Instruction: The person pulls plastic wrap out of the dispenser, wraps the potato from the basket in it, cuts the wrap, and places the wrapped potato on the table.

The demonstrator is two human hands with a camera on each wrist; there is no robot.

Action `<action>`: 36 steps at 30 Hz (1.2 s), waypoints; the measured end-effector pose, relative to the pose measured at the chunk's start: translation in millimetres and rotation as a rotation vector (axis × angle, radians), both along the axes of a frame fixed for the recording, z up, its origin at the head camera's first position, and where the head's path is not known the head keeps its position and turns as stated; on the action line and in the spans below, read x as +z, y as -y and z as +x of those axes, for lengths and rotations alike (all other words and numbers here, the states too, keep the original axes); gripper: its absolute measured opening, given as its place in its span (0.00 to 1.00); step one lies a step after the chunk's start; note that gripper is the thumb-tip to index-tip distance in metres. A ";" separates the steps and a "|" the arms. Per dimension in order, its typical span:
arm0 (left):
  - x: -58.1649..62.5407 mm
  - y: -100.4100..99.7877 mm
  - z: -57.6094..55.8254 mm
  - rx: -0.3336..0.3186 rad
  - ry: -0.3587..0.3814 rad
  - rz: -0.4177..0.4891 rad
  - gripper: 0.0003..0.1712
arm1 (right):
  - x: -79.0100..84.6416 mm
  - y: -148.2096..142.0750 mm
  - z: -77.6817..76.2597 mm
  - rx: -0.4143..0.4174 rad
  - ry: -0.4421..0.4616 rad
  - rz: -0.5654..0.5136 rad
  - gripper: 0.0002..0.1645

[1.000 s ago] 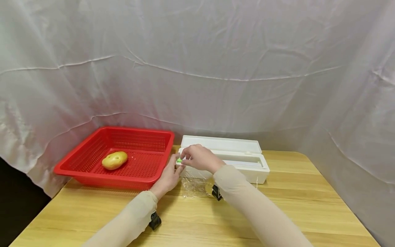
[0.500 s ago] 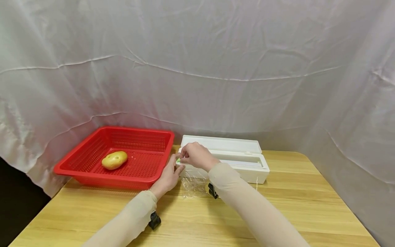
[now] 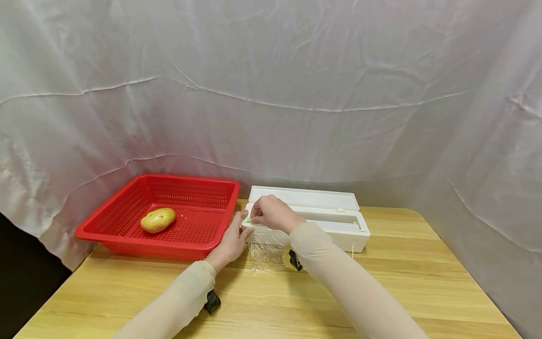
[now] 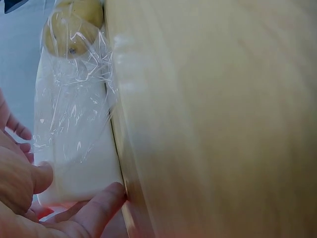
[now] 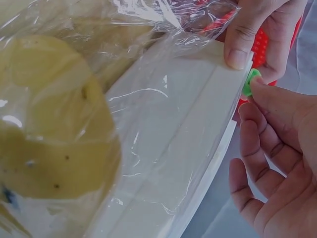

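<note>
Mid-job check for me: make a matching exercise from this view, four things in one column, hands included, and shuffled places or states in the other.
Things
1. green tab
2. red basket
3. clear film
4. left hand

Places and states
A. hangs down in front of the white box
B. grips the left end of the white box
C. pinched by the right hand
D. stands left of the white box with a potato inside

Pairs: 1-C, 2-D, 3-A, 4-B
</note>
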State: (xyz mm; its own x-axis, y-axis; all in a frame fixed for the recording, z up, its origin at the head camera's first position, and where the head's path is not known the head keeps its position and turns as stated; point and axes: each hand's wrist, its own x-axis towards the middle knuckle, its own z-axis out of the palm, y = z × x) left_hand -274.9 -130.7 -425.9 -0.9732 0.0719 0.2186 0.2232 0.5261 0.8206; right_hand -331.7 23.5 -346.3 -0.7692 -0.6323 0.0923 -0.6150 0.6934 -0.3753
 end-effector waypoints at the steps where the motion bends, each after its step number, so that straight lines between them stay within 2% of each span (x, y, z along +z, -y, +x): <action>1: 0.2 0.0 -0.2 -0.001 0.002 -0.001 0.24 | 0.2 -0.4 0.2 0.002 -0.001 0.000 0.05; 8: -0.8 0.5 -1.9 -0.014 -0.004 -0.019 0.24 | 0.1 -2.8 -1.1 0.014 -0.032 0.020 0.08; 24: -2.3 1.5 -3.3 0.014 0.012 -0.074 0.25 | -1.3 -6.8 -1.9 0.017 -0.026 0.026 0.08; 36: -0.4 1.1 -1.2 0.005 0.008 -0.066 0.24 | -1.1 -11.4 -1.7 0.011 -0.037 0.041 0.09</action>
